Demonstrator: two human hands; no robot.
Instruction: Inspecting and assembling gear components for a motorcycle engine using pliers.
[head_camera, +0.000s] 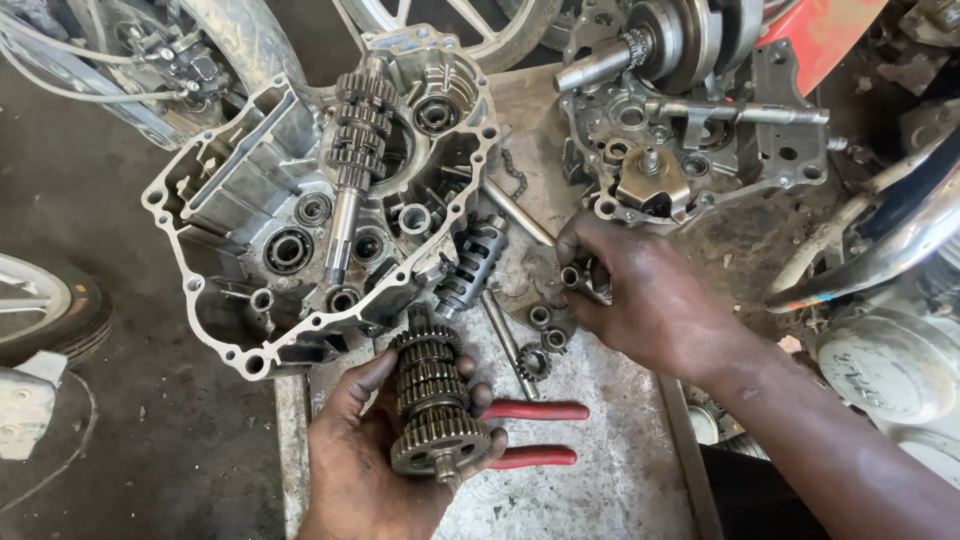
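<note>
Left hand (365, 470) palm up near the bottom edge, grip curled around a gear shaft (432, 410), a stack of toothed gears on one spindle, held upright above the metal desk (610, 470). Just right of it, red-handled pliers (535, 435) flat on the desk. Right hand (640, 295) reaching in from the right, fingertips pinching a small metal part (585, 280), too hidden to name. Between the hands, a grooved shift drum (470, 265), a loose rod (505, 335) and small gears (540, 345). Upper left, an open engine case half (225, 200) with a second gear shaft (358, 150) standing in it. Upper right, the other case half (700, 140).
</note>
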